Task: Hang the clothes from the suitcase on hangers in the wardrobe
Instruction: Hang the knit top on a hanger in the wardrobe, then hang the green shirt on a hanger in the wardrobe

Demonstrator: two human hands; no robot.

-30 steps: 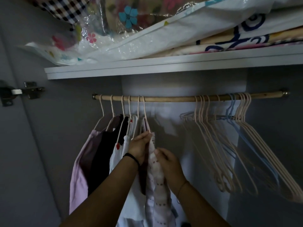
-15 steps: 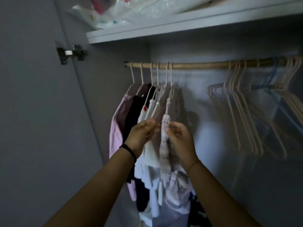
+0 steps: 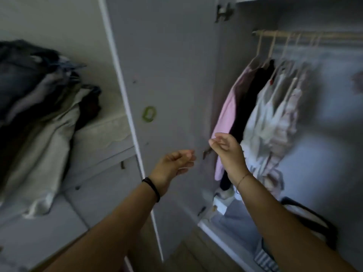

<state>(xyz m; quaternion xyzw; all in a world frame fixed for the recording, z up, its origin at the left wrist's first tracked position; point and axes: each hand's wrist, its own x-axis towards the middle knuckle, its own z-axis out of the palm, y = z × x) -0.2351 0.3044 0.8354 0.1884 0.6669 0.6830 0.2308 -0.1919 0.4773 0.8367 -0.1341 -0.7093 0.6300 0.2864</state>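
We hold both arms out before the open wardrobe (image 3: 332, 130). Our left hand (image 3: 174, 163) hangs in the air in front of the door (image 3: 169, 65), its fingers loosely curled and holding nothing; a black band (image 3: 152, 186) circles the wrist. Our right hand (image 3: 227, 149) is raised near it, just before the pink top (image 3: 225, 114), its fingers also loosely bent and empty. The clothes (image 3: 263, 118) hang on hangers (image 3: 259, 50) at the left end of the wooden rod (image 3: 314, 35). The pink top, a black piece (image 3: 247, 99), white tops and a pale patterned top (image 3: 288, 114) are packed side by side. A green ring (image 3: 149, 113) sits on the door. Left of the door lies a heap of fabric (image 3: 39, 99).
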